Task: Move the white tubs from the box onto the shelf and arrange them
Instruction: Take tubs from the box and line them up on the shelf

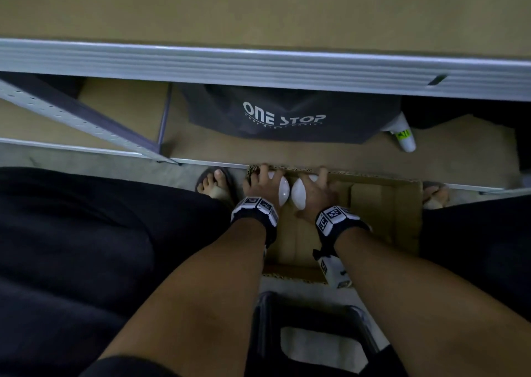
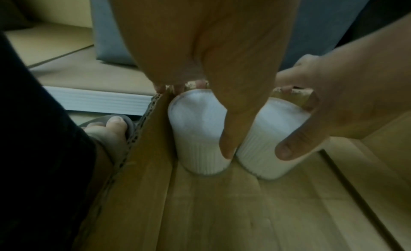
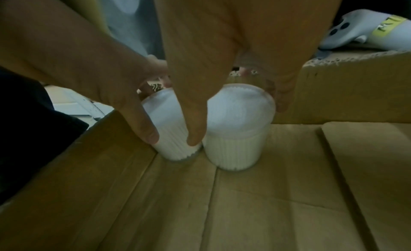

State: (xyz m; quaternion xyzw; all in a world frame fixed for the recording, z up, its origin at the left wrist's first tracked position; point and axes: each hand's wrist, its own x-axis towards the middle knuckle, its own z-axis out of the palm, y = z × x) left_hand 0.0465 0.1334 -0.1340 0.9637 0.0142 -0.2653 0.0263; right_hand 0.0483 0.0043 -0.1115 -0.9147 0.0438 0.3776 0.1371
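Observation:
Two white ribbed tubs stand side by side on the floor of an open cardboard box (image 1: 385, 204), in its far left corner. My left hand (image 1: 267, 188) grips the left tub (image 1: 283, 192) from above, thumb (image 2: 229, 140) down between the two tubs and fingers behind it. In the same way my right hand (image 1: 313, 192) grips the right tub (image 1: 298, 198). The left wrist view shows the left tub (image 2: 195, 131) and right tub (image 2: 266, 149) close up. The right wrist view shows the right tub (image 3: 238, 131) under my thumb (image 3: 195, 131), and the left tub (image 3: 169, 131) beside it.
A metal-rimmed shelf (image 1: 258, 66) with a brown board runs across above the box. On the lower shelf lie a dark "ONE STOP" bag (image 1: 287, 112) and a white controller (image 1: 402, 138). Slippered feet (image 1: 214, 184) flank the box. A black stool (image 1: 310, 333) is under my arms.

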